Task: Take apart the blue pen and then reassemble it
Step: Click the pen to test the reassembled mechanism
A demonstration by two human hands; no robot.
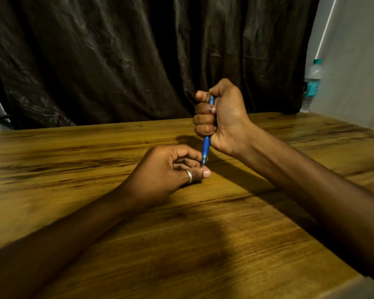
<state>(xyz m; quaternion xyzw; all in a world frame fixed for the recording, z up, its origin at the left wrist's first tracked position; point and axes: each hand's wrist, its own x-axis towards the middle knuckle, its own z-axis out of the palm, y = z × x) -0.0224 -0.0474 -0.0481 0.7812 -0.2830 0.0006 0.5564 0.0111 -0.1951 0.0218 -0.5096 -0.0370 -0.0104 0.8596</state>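
The blue pen [206, 146] stands upright above the table, tip down. My right hand [221, 117] is closed in a fist around its upper barrel, with the thumb over the top end. Only the lower grip section and the silver tip show below the fist. My left hand [171, 169] rests on the table just below, a ring on the thumb. Its thumb and fingertips sit right at the pen's tip, and I cannot tell whether they pinch it.
A wooden table [203, 223] fills the lower view, its far edge in front of a dark curtain [117, 61]. A clear water bottle [311, 83] with a teal cap stands at the far right corner beside a pale wall.
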